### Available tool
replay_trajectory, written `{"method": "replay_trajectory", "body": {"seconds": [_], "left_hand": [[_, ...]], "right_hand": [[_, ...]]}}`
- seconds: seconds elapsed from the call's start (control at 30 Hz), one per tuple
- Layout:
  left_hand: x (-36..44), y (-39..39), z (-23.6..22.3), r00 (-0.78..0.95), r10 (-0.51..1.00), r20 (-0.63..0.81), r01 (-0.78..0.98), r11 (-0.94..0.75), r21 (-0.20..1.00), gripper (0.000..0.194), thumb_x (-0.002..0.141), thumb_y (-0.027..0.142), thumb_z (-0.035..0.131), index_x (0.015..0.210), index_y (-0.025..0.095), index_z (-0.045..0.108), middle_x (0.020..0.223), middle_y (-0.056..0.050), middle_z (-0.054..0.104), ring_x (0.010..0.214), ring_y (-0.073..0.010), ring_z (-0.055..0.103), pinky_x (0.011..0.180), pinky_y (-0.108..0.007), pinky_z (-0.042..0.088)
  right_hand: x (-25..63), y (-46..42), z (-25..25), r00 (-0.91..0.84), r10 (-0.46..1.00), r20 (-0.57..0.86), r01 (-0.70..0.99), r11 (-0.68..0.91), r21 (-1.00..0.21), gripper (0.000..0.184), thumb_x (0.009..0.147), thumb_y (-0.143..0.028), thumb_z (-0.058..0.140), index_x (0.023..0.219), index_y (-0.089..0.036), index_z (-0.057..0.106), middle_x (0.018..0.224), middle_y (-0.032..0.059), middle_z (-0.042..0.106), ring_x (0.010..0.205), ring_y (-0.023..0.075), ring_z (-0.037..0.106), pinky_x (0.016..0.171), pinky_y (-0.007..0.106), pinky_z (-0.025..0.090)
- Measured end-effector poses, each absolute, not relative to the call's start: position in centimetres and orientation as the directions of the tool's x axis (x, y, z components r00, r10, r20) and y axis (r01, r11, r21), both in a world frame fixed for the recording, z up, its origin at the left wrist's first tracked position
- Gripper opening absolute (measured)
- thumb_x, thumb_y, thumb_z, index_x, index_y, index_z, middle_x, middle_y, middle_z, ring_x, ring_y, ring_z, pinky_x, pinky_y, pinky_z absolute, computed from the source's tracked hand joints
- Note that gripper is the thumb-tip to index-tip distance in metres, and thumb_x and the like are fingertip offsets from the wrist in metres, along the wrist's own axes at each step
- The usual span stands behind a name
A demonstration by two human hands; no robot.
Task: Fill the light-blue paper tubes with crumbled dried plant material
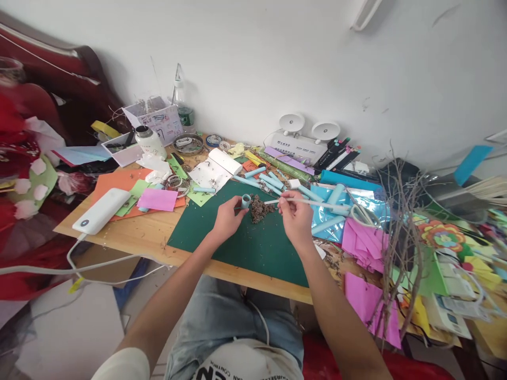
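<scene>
My left hand (228, 217) grips a small light-blue paper tube (246, 200), its open end facing up. Beside the tube, a heap of brown crumbly material (259, 209) lies on the dark green cutting mat (237, 248). My right hand (295, 215) is closed around a thin white stick (317, 202). The stick's tip points left and reaches the heap's right edge. Several more rolled light-blue tubes (272, 183) lie behind the heap, and others (328, 226) rest to the right on shiny blue film.
A white power bank (101, 211) with a cable sits at the table's left. Behind it stands a white bottle (150, 141). Scissors (364, 215) and pink paper (362, 240) lie on the right, near upright bare twigs (400, 248). A two-headed lamp unit (297, 148) stands against the wall.
</scene>
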State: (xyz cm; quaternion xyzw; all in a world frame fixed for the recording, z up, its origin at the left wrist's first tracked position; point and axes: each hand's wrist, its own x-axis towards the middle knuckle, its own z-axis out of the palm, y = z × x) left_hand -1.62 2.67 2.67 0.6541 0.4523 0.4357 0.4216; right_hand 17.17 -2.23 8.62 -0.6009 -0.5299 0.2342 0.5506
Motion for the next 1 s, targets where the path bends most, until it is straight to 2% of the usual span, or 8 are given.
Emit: {"method": "replay_trajectory", "body": {"seconds": [0.1,0.2,0.3,0.43,0.8,0.9,1.0], "left_hand": [[-1.4,2.3,1.9,0.212,0.952,0.219,0.258,-0.271,0.927,0.017,0.079,0.027,0.065,0.096,0.024,0.065,0.094,-0.005,0.068,0.083,-0.0208,0.062,0.078,-0.031,0.051],[-1.3,2.4,1.4,0.193,0.954,0.228,0.237,-0.271,0.933,0.019,0.078,0.029,0.066,0.097,0.024,0.065,0.095,-0.006,0.066,0.083,-0.0209,0.061,0.076,-0.03,0.051],[-1.3,2.6,1.2,0.187,0.954,0.234,0.222,-0.273,0.936,0.021,0.078,0.029,0.066,0.099,0.024,0.064,0.096,-0.006,0.066,0.084,-0.0213,0.061,0.078,-0.031,0.052],[-1.4,2.7,1.1,0.201,0.946,0.254,0.244,-0.299,0.923,0.021,0.079,0.028,0.064,0.1,0.025,0.064,0.098,-0.006,0.066,0.086,-0.0216,0.061,0.081,-0.033,0.052],[-1.4,2.7,1.0,0.216,0.947,0.237,0.216,-0.283,0.934,0.023,0.08,0.027,0.063,0.102,0.025,0.065,0.099,-0.006,0.066,0.088,-0.021,0.062,0.081,-0.032,0.052],[-1.4,2.7,0.8,0.22,0.942,0.253,0.24,-0.304,0.922,0.021,0.081,0.029,0.062,0.102,0.025,0.065,0.098,-0.006,0.066,0.086,-0.0208,0.061,0.08,-0.032,0.052],[-1.4,2.6,0.7,0.213,0.941,0.262,0.26,-0.313,0.913,0.02,0.082,0.031,0.062,0.101,0.025,0.065,0.097,-0.007,0.065,0.085,-0.0208,0.061,0.078,-0.031,0.052]], "right_hand": [[16.1,-1.4,11.6,0.224,0.915,0.336,0.393,0.23,-0.89,0.017,0.086,-0.039,0.061,0.085,-0.022,0.066,0.067,0.001,0.064,0.057,0.0155,0.058,0.056,0.027,0.044],[14.8,-0.4,13.0,0.109,0.927,0.358,0.502,0.26,-0.825,0.016,0.087,-0.035,0.059,0.083,-0.022,0.067,0.067,0.0016,0.065,0.056,0.0163,0.058,0.058,0.029,0.043],[14.1,0.6,12.9,0.006,0.924,0.383,0.632,0.294,-0.717,0.015,0.087,-0.03,0.057,0.08,-0.022,0.068,0.065,0.0022,0.066,0.059,0.0183,0.059,0.063,0.03,0.042],[13.8,1.7,12.0,-0.091,0.917,0.387,0.699,0.336,-0.632,0.019,0.089,-0.028,0.053,0.08,-0.022,0.068,0.064,0.002,0.065,0.059,0.0186,0.058,0.062,0.03,0.041],[13.9,1.9,11.7,-0.19,0.911,0.366,0.716,0.384,-0.583,0.016,0.088,-0.028,0.055,0.078,-0.023,0.067,0.067,0.0011,0.065,0.062,0.0173,0.056,0.064,0.029,0.038],[14.8,1.4,13.0,-0.111,0.9,0.421,0.701,0.371,-0.609,0.016,0.088,-0.033,0.057,0.079,-0.023,0.067,0.072,0.0025,0.065,0.067,0.0181,0.056,0.067,0.03,0.04],[16.1,1.3,13.9,0.019,0.881,0.472,0.626,0.358,-0.693,0.017,0.088,-0.035,0.056,0.084,-0.023,0.067,0.092,0.0058,0.067,0.084,0.021,0.059,0.075,0.032,0.045]]}}
